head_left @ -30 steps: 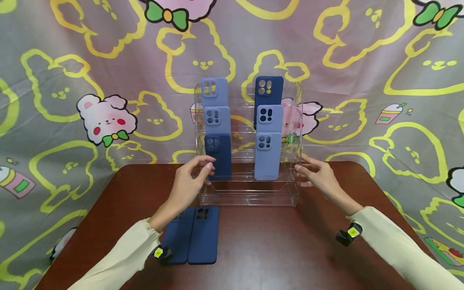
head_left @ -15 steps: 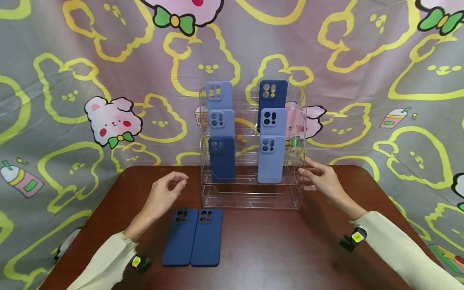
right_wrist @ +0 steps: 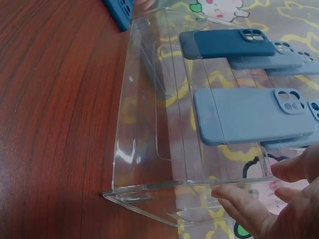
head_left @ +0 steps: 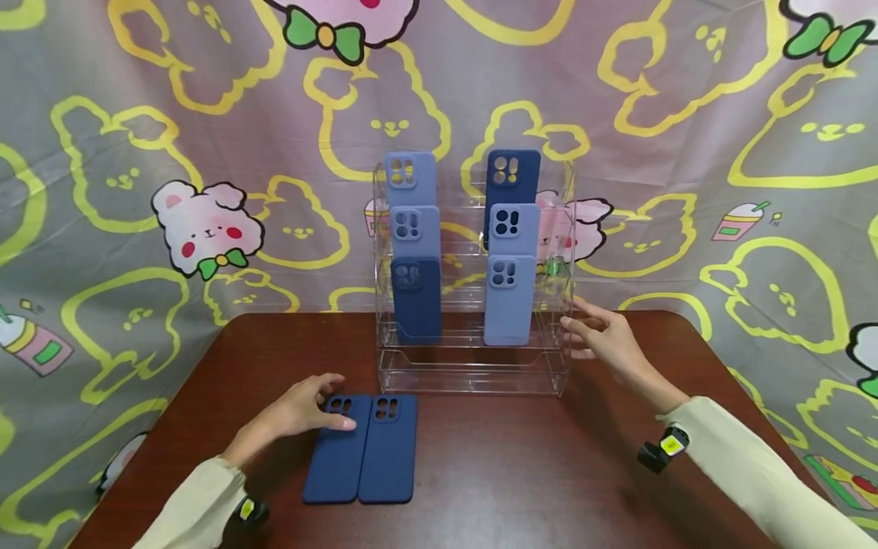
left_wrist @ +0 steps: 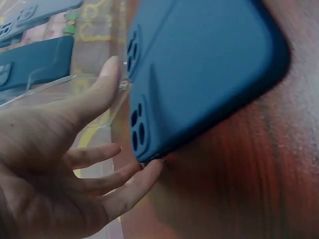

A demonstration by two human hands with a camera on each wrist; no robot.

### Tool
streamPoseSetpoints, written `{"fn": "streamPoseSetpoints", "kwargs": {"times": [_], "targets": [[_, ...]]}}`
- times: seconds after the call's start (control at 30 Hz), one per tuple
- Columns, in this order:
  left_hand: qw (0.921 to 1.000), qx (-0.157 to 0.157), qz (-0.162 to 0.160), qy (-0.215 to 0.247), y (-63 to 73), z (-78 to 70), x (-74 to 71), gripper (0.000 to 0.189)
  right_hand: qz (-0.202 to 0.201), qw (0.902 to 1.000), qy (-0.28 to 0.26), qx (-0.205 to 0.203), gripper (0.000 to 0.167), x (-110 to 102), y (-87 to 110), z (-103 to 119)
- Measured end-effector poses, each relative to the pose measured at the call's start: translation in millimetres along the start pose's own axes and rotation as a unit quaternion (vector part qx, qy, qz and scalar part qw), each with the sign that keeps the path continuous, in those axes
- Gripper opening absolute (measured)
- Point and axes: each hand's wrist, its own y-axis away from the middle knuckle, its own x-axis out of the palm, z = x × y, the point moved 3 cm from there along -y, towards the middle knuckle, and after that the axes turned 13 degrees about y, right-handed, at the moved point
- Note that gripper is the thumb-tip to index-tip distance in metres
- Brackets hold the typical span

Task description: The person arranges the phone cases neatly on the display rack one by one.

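Note:
Two dark blue phone cases lie side by side on the table. My left hand [head_left: 302,408] is at the camera end of the left phone case [head_left: 332,465], thumb above its face. In the left wrist view a fingertip [left_wrist: 155,167] meets that case's corner; the fingers are spread, not closed round it. The right phone case [head_left: 389,465] lies untouched. A clear tiered display rack [head_left: 473,379] stands behind them. My right hand [head_left: 607,339] holds the rack's right side wall, thumb in front and fingers outside.
Two columns of phone cases stand in the rack: at left a dark blue case [head_left: 416,313] below lighter ones, at right a light blue case [head_left: 507,313] in front. A patterned cloth [head_left: 295,114] hangs behind the brown table [head_left: 521,473].
My left hand has moved left, away from the rack's dark blue case, then down to the left phone case on the table. My right hand has stayed at the rack's side.

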Motion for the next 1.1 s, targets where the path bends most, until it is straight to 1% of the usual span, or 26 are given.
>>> {"fn": "streamPoseSetpoints", "kwargs": {"times": [0.07,0.13,0.27,0.33,0.43,0.6,0.7,0.8,0.9,0.97,1.03,1.1], "targets": [[0.9998,0.0,0.0,-0.02,-1.0,0.1,4.1,0.093,-0.001,1.0,0.003,-0.002,0.062,0.5,-0.1,-0.3],[0.9992,-0.001,-0.004,-0.039,-2.2,0.0,7.0,0.09,-0.002,1.0,0.002,0.002,0.062,0.6,-0.2,-0.6],[0.9974,-0.005,-0.01,-0.071,-4.3,-0.7,8.0,0.078,0.001,1.0,0.001,0.008,0.063,0.5,-0.7,-1.7],[0.9975,-0.01,-0.005,-0.07,-5.2,0.1,6.9,0.074,0.003,0.9999,-0.002,0.009,0.063,0.8,-0.7,-1.4],[0.9981,-0.028,0.003,-0.055,-6.0,3.9,4.6,0.068,0.007,0.9999,-0.005,0.009,0.063,1.5,-0.8,-0.9],[0.998,-0.062,0.013,0.001,-5.1,8.8,2.7,0.057,0.008,0.9999,0.002,0.006,0.062,0.9,-0.8,-1.5],[0.9967,-0.065,0.009,0.046,-4.4,8.5,2.4,0.052,0.007,1.0,0.0,0.001,0.062,0.4,-1.3,-1.3],[0.9944,-0.052,-0.01,0.091,-2.8,9.5,0.9,0.047,0.008,1.0,-0.005,-0.002,0.062,0.2,-1.5,-1.9],[0.9875,-0.033,-0.035,0.15,1.1,14.2,-2.4,0.045,0.011,0.9999,-0.007,-0.001,0.061,0.5,-0.8,-2.0],[0.9805,-0.022,-0.043,0.19,4.6,17.9,-5.8,0.045,0.014,0.9999,-0.005,-0.003,0.062,0.7,-0.5,-1.5],[0.9746,-0.01,-0.041,0.22,8.1,19.2,-9.8,0.046,0.015,0.9999,-0.003,-0.002,0.061,0.6,-0.2,-1.1],[0.9695,-0.005,-0.039,0.242,10.2,18.4,-14.2,0.047,0.011,0.9999,0.0,-0.001,0.061,0.2,-0.2,-1.1]]}}
